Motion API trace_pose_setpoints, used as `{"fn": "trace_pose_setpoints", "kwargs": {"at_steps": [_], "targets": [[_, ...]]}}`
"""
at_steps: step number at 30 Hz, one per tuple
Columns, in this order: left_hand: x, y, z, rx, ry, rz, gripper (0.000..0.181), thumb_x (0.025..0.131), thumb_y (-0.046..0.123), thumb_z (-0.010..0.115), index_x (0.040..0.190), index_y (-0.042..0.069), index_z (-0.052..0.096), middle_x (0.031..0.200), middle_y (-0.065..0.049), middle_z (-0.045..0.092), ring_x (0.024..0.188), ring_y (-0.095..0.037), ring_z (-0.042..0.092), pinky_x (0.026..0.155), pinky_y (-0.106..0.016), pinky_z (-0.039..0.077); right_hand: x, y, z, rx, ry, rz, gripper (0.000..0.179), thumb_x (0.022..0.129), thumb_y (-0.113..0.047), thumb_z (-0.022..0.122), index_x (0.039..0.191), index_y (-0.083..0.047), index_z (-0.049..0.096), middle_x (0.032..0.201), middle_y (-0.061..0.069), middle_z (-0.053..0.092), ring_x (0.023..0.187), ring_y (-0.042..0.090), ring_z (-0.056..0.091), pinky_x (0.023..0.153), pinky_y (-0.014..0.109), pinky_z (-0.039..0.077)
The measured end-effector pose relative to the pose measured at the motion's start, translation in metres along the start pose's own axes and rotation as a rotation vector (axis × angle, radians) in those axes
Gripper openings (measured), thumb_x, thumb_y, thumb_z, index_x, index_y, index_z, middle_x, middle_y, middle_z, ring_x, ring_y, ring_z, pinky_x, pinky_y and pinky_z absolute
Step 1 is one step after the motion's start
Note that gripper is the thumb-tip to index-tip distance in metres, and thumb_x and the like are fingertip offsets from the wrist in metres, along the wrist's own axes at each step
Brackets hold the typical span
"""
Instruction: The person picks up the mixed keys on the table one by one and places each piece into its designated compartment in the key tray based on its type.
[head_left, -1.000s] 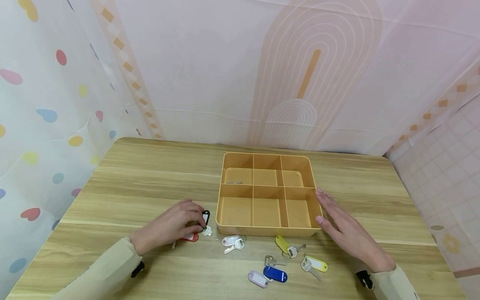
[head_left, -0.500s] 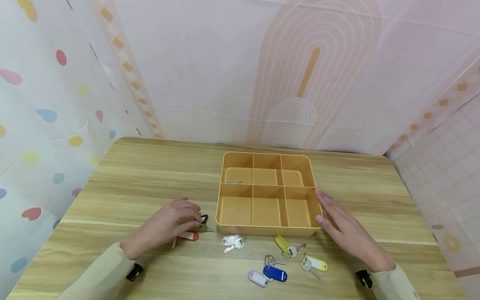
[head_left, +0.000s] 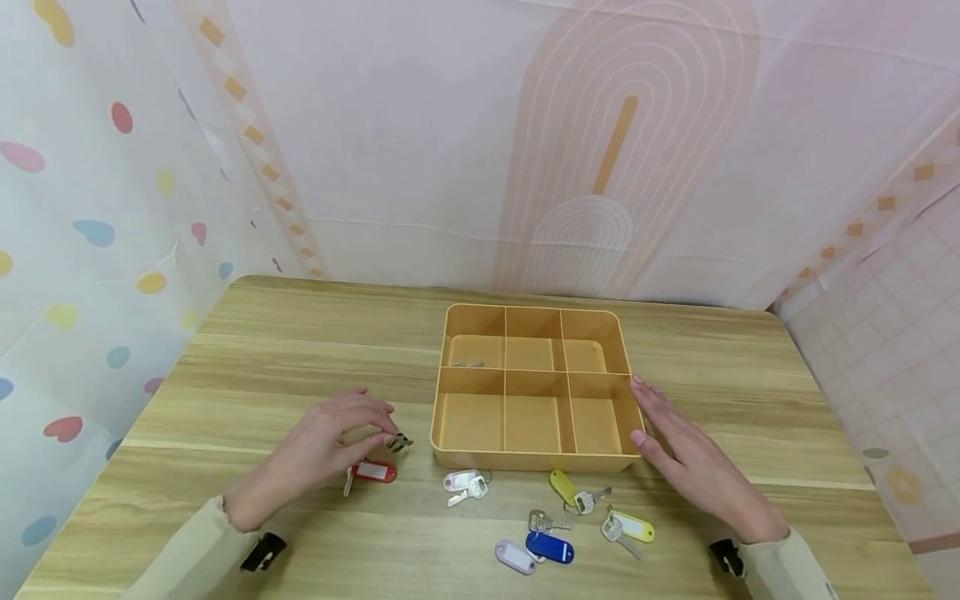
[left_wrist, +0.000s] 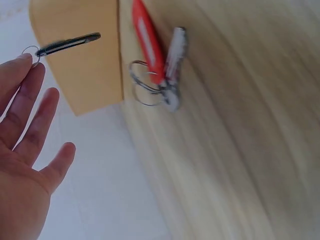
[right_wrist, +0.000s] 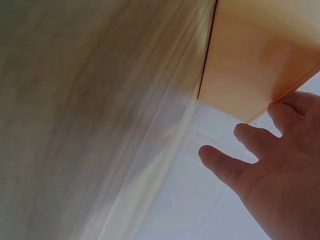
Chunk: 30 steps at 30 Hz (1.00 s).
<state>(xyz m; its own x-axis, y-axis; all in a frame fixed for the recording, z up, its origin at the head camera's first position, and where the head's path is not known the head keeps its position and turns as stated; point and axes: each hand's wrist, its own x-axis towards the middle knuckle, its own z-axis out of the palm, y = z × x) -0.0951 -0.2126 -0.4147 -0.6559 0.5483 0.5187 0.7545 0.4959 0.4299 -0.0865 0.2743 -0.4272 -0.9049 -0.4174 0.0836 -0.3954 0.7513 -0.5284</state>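
Note:
My left hand (head_left: pixel 326 437) pinches the thin ring of a key with a black tag (left_wrist: pixel 67 44) between thumb and forefinger, its other fingers spread. In the left wrist view the tag sticks out sideways above the table; the key itself is hard to make out. Just below this hand lies a key with a red tag (head_left: pixel 374 472). My right hand (head_left: pixel 697 467) rests with straight fingers against the right wall of an orange-yellow divided box (head_left: pixel 532 461). Some keys (head_left: pixel 468 364) show in the box's back left compartment.
In front of the box lie several tagged keys: one with a whitish-pink tag (head_left: pixel 461 481), a dark yellow tag (head_left: pixel 563 487), a bright yellow tag (head_left: pixel 633 527), a blue tag (head_left: pixel 551 547) and a lilac tag (head_left: pixel 515 557). Patterned cloth (head_left: pixel 390 150) hangs behind the wooden table (head_left: pixel 322 333).
My left hand has lifted the black-tagged key off the table and drawn it slightly left, uncovering more of the red tag. The right hand and the box stay where they were.

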Motion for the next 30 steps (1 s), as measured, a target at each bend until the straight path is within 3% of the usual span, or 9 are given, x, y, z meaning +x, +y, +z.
{"fn": "trace_pose_setpoints", "kwargs": {"at_steps": [6, 12, 20, 26, 30], "targets": [[0.006, 0.007, -0.003, 0.019, 0.035, -0.011, 0.037, 0.071, -0.01, 0.087, 0.093, 0.018, 0.077, 0.097, 0.004, 0.076, 0.098, -0.023, 0.073, 0.115, -0.016, 0.032, 0.0, 0.0, 0.001, 0.004, 0.006, 0.002, 0.066, 0.111, -0.028, 0.05, 0.168, -0.021, 0.017, 0.172, 0.008, 0.018, 0.155, 0.039, 0.021, 0.115, 0.069, 0.027], [0.012, 0.015, -0.005, 0.069, 0.086, -0.06, 0.036, 0.071, -0.006, 0.088, 0.093, 0.021, 0.077, 0.101, 0.004, 0.078, 0.101, -0.025, 0.073, 0.104, -0.013, 0.043, -0.001, 0.0, 0.001, 0.012, 0.003, 0.011, 0.066, 0.111, -0.029, 0.049, 0.168, -0.022, 0.016, 0.172, 0.008, 0.017, 0.155, 0.038, 0.021, 0.115, 0.069, 0.027], [0.03, 0.02, -0.006, 0.037, 0.14, -0.102, 0.029, 0.076, -0.003, 0.087, 0.093, 0.018, 0.078, 0.104, 0.0, 0.078, 0.099, -0.023, 0.074, 0.096, -0.009, 0.045, -0.001, 0.0, 0.001, 0.014, 0.007, 0.011, 0.067, 0.111, -0.028, 0.05, 0.168, -0.022, 0.016, 0.173, 0.006, 0.017, 0.155, 0.038, 0.021, 0.115, 0.069, 0.027], [0.05, 0.027, -0.006, 0.046, 0.173, -0.097, 0.023, 0.079, 0.002, 0.087, 0.094, 0.016, 0.077, 0.106, -0.001, 0.078, 0.099, -0.022, 0.074, 0.088, -0.028, 0.057, -0.001, 0.0, 0.001, 0.018, 0.006, 0.016, 0.066, 0.111, -0.028, 0.049, 0.168, -0.023, 0.016, 0.173, 0.006, 0.016, 0.155, 0.04, 0.021, 0.115, 0.069, 0.026], [0.062, 0.029, -0.006, 0.031, 0.183, -0.082, 0.022, 0.08, 0.0, 0.086, 0.095, 0.014, 0.077, 0.105, -0.001, 0.078, 0.1, -0.022, 0.074, 0.084, -0.038, 0.058, -0.001, 0.0, 0.001, 0.021, 0.004, 0.017, 0.066, 0.111, -0.029, 0.049, 0.168, -0.023, 0.016, 0.173, 0.003, 0.015, 0.155, 0.041, 0.022, 0.115, 0.069, 0.026]]}}
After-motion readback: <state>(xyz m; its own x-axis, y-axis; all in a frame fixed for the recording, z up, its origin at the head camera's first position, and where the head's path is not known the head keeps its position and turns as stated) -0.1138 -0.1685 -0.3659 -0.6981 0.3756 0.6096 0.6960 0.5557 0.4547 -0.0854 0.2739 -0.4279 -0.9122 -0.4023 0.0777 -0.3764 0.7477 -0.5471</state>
